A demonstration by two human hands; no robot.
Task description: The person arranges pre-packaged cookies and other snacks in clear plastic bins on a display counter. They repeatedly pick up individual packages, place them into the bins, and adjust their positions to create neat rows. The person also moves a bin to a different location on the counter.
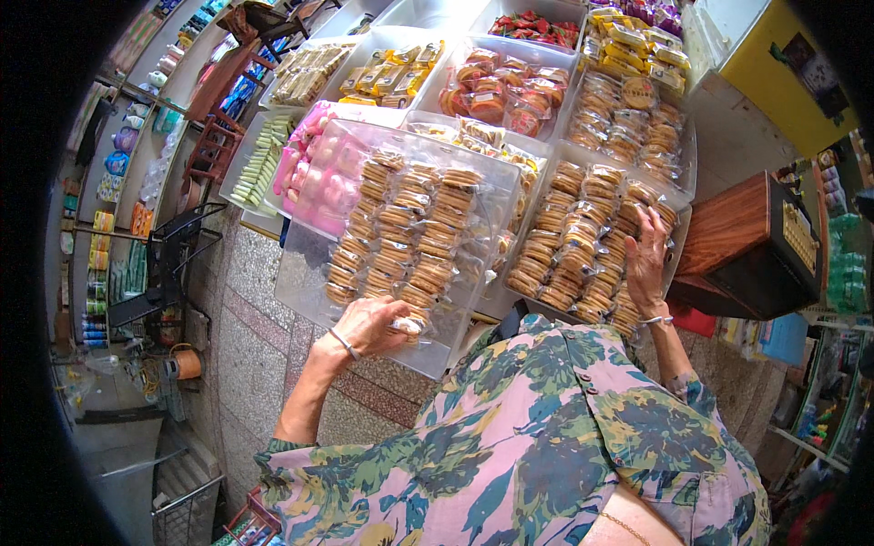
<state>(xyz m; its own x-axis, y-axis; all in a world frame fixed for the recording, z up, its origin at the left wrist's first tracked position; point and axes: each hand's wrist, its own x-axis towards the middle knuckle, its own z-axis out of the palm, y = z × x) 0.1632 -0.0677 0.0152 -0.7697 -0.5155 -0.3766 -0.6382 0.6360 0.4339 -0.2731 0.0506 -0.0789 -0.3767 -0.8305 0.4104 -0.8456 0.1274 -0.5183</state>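
Note:
My left hand (372, 324) is at the near end of a clear plastic tray (307, 273). Its fingers are closed on a wrapped biscuit packet (408, 327), partly hidden by them. Three rows of wrapped round biscuits (403, 218) fill the middle of this tray, which overlaps a bin of pink packets (300, 164). To the right, my right hand (647, 263) lies with fingers spread on the right side of a second clear bin (676, 252). It touches the biscuit packets (573, 235) there, standing in rows; its palm side is hidden.
Behind are bins of red-wrapped round biscuits (488, 95), yellow packets (396, 72) and more biscuits (618, 123). A wood-grain box (737, 239) stands close by my right hand. Stocked shelves (116, 177) and a black folding chair (164, 259) stand left, across a speckled floor (252, 327).

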